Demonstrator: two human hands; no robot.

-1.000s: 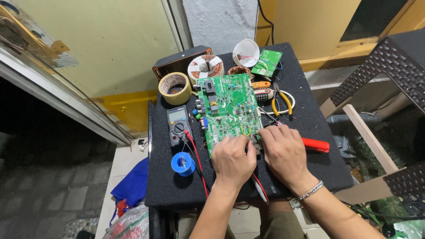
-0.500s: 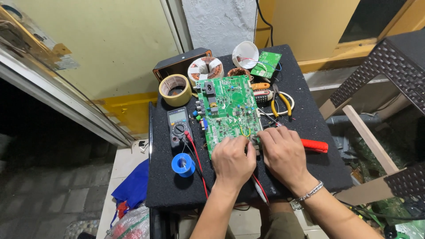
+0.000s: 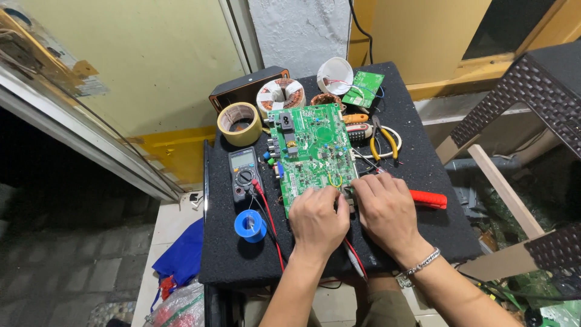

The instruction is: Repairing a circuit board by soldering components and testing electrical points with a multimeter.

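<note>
Green circuit board [image 3: 313, 150] lying flat mid-table [image 3: 423, 239], both your hands working its near edge. Left hand [image 3: 318, 221] and right hand [image 3: 387, 209] curling fingers down there; can't tell what they're pinching, so progress unclear. Multimeter [image 3: 244, 174], blue solder spool [image 3: 250, 225], red probe lead [image 3: 269, 215] crowding left; red-handled tool [image 3: 428, 198] sitting right.

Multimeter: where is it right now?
Head view: the multimeter lies on the black mat, left of the green circuit board, between the tape roll and the blue spool.
</note>
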